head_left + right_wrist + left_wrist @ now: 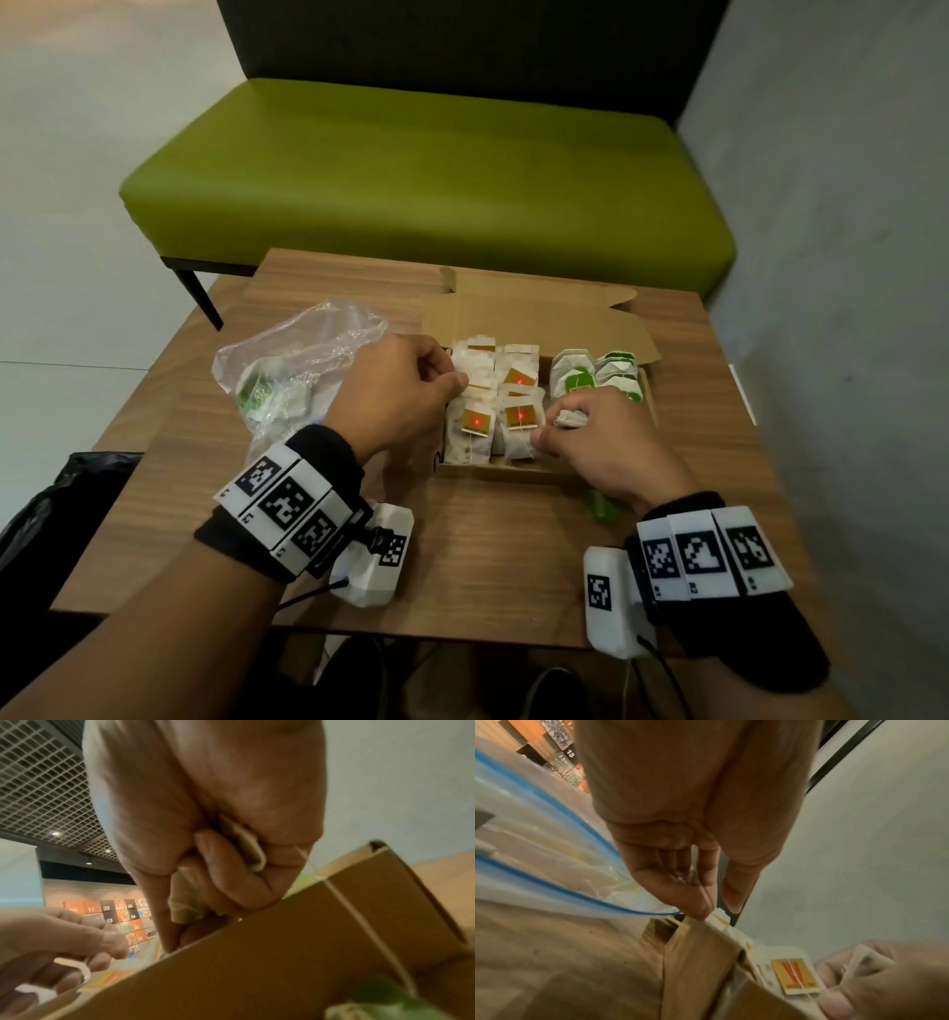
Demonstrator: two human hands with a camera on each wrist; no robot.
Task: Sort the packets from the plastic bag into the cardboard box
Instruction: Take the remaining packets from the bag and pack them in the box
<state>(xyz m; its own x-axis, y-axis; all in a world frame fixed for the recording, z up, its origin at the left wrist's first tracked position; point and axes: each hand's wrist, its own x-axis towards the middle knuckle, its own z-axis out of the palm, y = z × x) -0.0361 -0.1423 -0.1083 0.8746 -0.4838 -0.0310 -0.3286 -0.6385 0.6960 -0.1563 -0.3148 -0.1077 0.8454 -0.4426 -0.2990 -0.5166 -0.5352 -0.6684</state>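
An open cardboard box lies mid-table. Orange-tag packets fill its left half and green-tag packets its right half. My left hand reaches in over the left wall, its fingertips pinching the top edge of a white packet in the orange row. My right hand is at the front right of the box, fingers curled round a crumpled tea bag. Its string runs over the box wall to a green tag on the table. A clear plastic bag to the left holds green-tag packets.
The box lid stands open toward a green bench behind the small wooden table. A black bag sits on the floor at the left. A grey wall runs close along the right side.
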